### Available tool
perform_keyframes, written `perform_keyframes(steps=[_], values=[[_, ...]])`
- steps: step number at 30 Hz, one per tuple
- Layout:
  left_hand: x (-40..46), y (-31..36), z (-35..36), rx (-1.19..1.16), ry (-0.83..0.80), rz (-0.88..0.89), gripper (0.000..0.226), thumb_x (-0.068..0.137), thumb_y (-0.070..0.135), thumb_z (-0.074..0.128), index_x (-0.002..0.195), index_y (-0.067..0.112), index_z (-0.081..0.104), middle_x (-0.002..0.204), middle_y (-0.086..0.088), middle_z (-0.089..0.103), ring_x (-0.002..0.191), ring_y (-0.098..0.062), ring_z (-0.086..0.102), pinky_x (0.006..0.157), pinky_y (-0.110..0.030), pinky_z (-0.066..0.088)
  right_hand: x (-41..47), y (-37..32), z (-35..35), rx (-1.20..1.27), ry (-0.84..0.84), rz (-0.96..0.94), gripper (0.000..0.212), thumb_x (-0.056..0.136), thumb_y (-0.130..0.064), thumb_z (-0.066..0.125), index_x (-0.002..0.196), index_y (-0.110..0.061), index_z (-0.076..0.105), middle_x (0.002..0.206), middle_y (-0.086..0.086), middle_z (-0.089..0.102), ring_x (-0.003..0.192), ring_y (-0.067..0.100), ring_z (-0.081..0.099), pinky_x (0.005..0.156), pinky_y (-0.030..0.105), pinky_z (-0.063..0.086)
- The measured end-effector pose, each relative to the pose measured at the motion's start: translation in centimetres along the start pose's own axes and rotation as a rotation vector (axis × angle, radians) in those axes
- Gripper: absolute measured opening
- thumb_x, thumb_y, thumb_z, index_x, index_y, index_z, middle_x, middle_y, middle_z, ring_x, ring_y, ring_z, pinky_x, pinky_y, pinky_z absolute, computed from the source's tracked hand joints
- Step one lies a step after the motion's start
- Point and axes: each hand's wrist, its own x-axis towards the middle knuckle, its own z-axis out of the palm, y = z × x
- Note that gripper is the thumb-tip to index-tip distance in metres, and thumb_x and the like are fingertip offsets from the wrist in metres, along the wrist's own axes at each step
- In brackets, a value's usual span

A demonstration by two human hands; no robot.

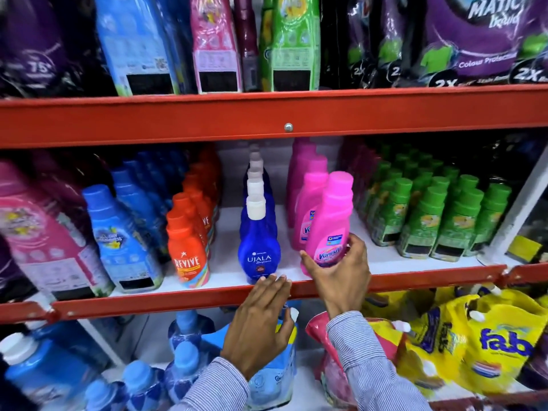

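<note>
My right hand (341,274) grips the lower part of a pink Vanish bottle (329,221), which stands tilted at the front of the middle shelf (415,280). More pink Vanish bottles (305,185) line up behind it. My left hand (261,318) reaches up with straight fingers, its fingertips at the red shelf edge just below the blue Ujala bottle (258,250). That bottle has a white cap and heads a row of the same bottles.
Orange Revive bottles (188,241) and blue softener bottles (121,232) stand to the left, green bottles (439,221) to the right. The upper shelf (267,114) carries refill pouches. Below are blue bottles (189,357) and yellow Fab pouches (489,342).
</note>
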Motion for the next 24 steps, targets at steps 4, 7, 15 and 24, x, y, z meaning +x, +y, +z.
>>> perform_keyframes(steps=[4,7,15,24], values=[[0.0,0.0,0.0,0.005,0.019,0.024,0.052,0.084,0.033,0.053,0.128,0.009,0.069,0.131,-0.005,0.072,0.123,-0.02,0.066,0.116,-0.03,0.034,-0.3,-0.1,0.2,-0.031,-0.01,-0.023,0.092,0.051,-0.053,0.09,0.121,-0.011,0.049,0.118,0.011,0.063,0.101,0.034,0.066,0.082,0.041,0.054],[0.0,-0.2,-0.1,0.015,0.031,0.042,0.052,0.084,0.033,0.054,0.13,0.011,0.068,0.132,-0.004,0.071,0.125,-0.02,0.065,0.116,-0.031,0.034,-0.4,0.1,0.1,-0.046,-0.02,-0.038,0.094,0.052,-0.058,0.088,0.124,-0.012,0.048,0.12,0.01,0.063,0.103,0.033,0.067,0.082,0.042,0.056],[-0.7,-2.0,-2.0,-0.252,0.33,-0.024,0.031,0.087,0.022,0.064,0.113,0.011,0.077,0.114,0.0,0.078,0.108,-0.011,0.069,0.105,-0.021,0.049,-2.2,0.4,-0.9,0.118,0.092,-0.114,0.085,0.065,-0.036,0.089,0.133,-0.008,0.046,0.133,0.014,0.054,0.121,0.03,0.055,0.101,0.042,0.05],[1.3,-3.5,-3.9,-0.413,0.384,-0.415,0.057,0.086,0.039,0.07,0.136,0.014,0.06,0.126,-0.001,0.07,0.107,-0.013,0.067,0.099,-0.03,0.053,-5.4,-2.5,2.2,0.22,-0.261,-0.28,0.037,0.09,-0.021,0.061,0.126,-0.014,0.06,0.119,0.002,0.069,0.105,0.016,0.068,0.094,0.031,0.053]])
